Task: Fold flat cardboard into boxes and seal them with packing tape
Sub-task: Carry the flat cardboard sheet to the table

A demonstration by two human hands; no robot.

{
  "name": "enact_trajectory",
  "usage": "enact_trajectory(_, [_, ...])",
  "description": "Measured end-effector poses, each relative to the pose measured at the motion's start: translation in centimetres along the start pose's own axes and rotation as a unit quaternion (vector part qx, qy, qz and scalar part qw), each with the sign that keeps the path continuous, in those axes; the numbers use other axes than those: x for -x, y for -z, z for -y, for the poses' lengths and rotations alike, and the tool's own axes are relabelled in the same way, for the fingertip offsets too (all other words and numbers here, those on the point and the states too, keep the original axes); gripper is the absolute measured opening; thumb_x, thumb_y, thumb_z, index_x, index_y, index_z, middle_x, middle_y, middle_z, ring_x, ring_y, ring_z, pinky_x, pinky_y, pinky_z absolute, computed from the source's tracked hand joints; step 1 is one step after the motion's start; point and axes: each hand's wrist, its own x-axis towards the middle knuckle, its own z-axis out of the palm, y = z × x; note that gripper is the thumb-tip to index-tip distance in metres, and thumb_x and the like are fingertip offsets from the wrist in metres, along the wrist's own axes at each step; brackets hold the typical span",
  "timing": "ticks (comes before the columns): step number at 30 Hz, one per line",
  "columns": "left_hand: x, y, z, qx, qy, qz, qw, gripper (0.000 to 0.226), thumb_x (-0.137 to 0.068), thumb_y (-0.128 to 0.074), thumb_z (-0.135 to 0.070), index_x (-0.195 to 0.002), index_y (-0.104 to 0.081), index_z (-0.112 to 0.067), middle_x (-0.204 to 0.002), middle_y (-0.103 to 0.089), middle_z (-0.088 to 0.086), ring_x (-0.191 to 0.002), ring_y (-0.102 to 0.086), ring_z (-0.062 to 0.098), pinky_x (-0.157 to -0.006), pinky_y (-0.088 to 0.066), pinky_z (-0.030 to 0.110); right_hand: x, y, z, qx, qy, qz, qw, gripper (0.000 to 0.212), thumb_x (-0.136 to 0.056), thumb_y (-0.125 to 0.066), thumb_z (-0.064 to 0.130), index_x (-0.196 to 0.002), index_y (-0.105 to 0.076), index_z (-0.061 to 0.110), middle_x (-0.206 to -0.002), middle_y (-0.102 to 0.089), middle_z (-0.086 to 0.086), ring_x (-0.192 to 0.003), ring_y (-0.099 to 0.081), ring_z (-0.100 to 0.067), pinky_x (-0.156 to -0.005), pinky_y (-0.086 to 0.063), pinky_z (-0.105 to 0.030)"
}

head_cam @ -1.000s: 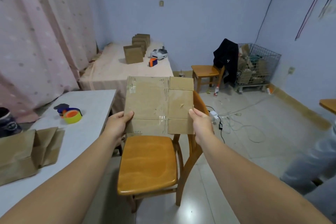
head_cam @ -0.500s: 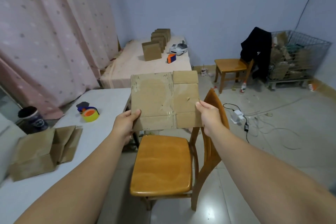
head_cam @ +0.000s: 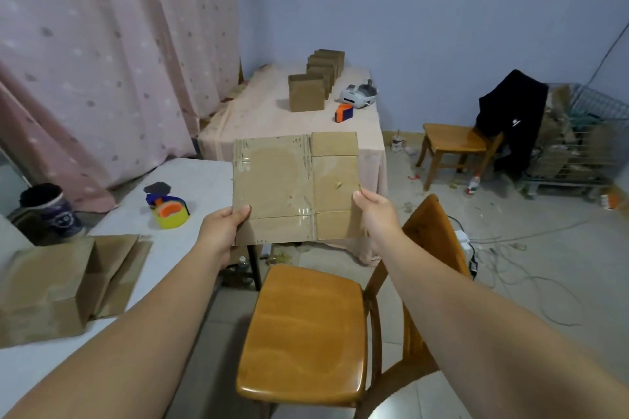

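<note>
Your left hand [head_cam: 223, 231] pinching the flat cardboard [head_cam: 295, 187] at its lower left edge, your right hand [head_cam: 376, 214] pinching its right edge, above the wooden chair [head_cam: 303, 333]

Pale blue walls [head_cam: 476, 27] meet a grey tiled floor [head_cam: 551, 214] littered with cables [head_cam: 490, 248] and scraps. A pink dotted curtain [head_cam: 102, 61] hangs at the left. A white worktop [head_cam: 197, 187] stands at the left, with a pink-clothed table [head_cam: 258, 119] beyond it. One wooden chair [head_cam: 303, 333] is close. Another chair [head_cam: 452, 143] by the far wall carries a black jacket [head_cam: 510, 119], beside a wire cart [head_cam: 585, 146].
</note>
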Motion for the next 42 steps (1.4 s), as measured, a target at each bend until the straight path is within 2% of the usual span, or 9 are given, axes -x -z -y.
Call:
enact_trajectory(4, [-4.5, 2.3, -0.3, 0.011, 0.009, -0.013, 1.0, 0.01, -0.095, -0.055, -0.017, -0.101, -0.062, -0.014, -0.093, -0.066, 0.004, -0.077, -0.061, 0.015, -0.063, -0.047, 0.027, -3.6, -4.1, -0.8, -0.005, -0.005, 0.019, 1.0, 0.031, -0.096, -0.054, 0.017, -0.125, -0.061, 0.009, -0.119, -0.064, -0.003, -0.113, -0.058, -0.022, -0.103, -0.044, -0.039])
enact_trajectory(12, [-10.8, 6.3, 0.0, 0.0, 0.024, -0.04, 0.999, 0.018, -0.094, -0.057, -0.017, -0.109, -0.063, -0.012, -0.103, -0.066, 0.007, -0.084, -0.061, 0.019, -0.069, -0.049, 0.03, -8.9, -9.4, -3.0, 0.024, -0.057, 0.075, 0.995, 0.028, -0.095, -0.056, 0.021, -0.121, -0.065, 0.016, -0.112, -0.07, -0.001, -0.107, -0.063, -0.024, -0.099, -0.048, -0.046])
enact_trajectory(18, [-13.4, 7.5, 0.2, 0.012, 0.044, -0.085, 0.995, 0.019, -0.093, -0.058, -0.019, -0.111, -0.063, -0.012, -0.098, -0.068, 0.004, -0.091, -0.062, 0.024, -0.083, -0.051, 0.038, -11.9, -12.1, -2.7, 0.043, -0.054, 0.105, 0.992, 0.024, -0.097, -0.053, 0.019, -0.118, -0.066, 0.017, -0.11, -0.068, 0.004, -0.104, -0.061, -0.017, -0.093, -0.049, -0.037])
enact_trajectory(23, [-15.0, 6.9, -0.1, 0.012, 0.048, -0.121, 0.991, 0.011, -0.093, -0.058, -0.017, -0.103, -0.062, -0.016, -0.097, -0.066, 0.005, -0.09, -0.061, 0.024, -0.088, -0.05, 0.04, -15.4, -13.6, -2.6, 0.047, -0.065, 0.144, 0.986, 0.02, -0.096, -0.055, 0.019, -0.11, -0.069, 0.021, -0.11, -0.07, 0.001, -0.106, -0.062, -0.022, -0.1, -0.046, -0.046])
enact_trajectory(28, [-16.6, 5.2, -0.3, 0.009, 0.015, -0.137, 0.99, 0.009, -0.095, -0.054, -0.015, -0.094, -0.061, -0.022, -0.091, -0.062, -0.005, -0.081, -0.056, 0.014, -0.071, -0.047, 0.029, -19.1, -14.2, -2.9, 0.043, -0.071, 0.156, 0.984, 0.022, -0.096, -0.055, 0.02, -0.113, -0.067, 0.022, -0.117, -0.066, -0.001, -0.109, -0.059, -0.025, -0.1, -0.045, -0.048])
enact_trajectory(32, [-17.2, 5.5, 0.3, 0.008, 0.013, -0.151, 0.988, 0.012, -0.096, -0.053, -0.015, -0.098, -0.064, -0.02, -0.088, -0.064, -0.013, -0.083, -0.058, 0.012, -0.069, -0.046, 0.028, -21.5, -15.5, -4.2, 0.041, -0.094, 0.169, 0.98, 0.028, -0.094, -0.057, 0.022, -0.122, -0.063, 0.021, -0.118, -0.065, 0.002, -0.111, -0.058, -0.023, -0.102, -0.044, -0.047])
enact_trajectory(35, [-17.0, 7.1, 0.6, 0.005, 0.019, -0.162, 0.987, 0.017, -0.095, -0.055, -0.017, -0.108, -0.065, -0.016, -0.095, -0.07, -0.003, -0.085, -0.064, 0.016, -0.071, -0.049, 0.029, -22.1, -17.7, -5.3, 0.036, -0.104, 0.193, 0.975, 0.033, -0.094, -0.057, 0.02, -0.127, -0.059, 0.014, -0.124, -0.064, -0.005, -0.112, -0.059, -0.022, -0.103, -0.044, -0.043])
enact_trajectory(40, [-15.4, 12.4, 0.3, 0.037, 0.023, -0.21, 0.977, 0.024, -0.089, -0.063, -0.027, -0.107, -0.068, -0.012, -0.107, -0.071, 0.007, -0.101, -0.065, 0.028, -0.093, -0.049, 0.045, -21.0, -23.2, -5.9, 0.032, -0.121, 0.266, 0.956, 0.024, -0.095, -0.056, 0.015, -0.118, -0.063, 0.014, -0.114, -0.066, -0.002, -0.103, -0.06, -0.02, -0.099, -0.045, -0.038])
enact_trajectory(42, [-14.7, 14.8, 0.4, 0.066, 0.022, -0.23, 0.971, 0.028, -0.091, -0.06, -0.031, -0.108, -0.067, -0.01, -0.105, -0.071, 0.009, -0.098, -0.067, 0.028, -0.086, -0.052, 0.044, -20.0, -26.1, -6.1, 0.031, -0.124, 0.296, 0.947, 0.018, -0.096, -0.055, 0.013, -0.11, -0.065, 0.016, -0.108, -0.067, 0.0, -0.095, -0.062, -0.018, -0.09, -0.048, -0.034])
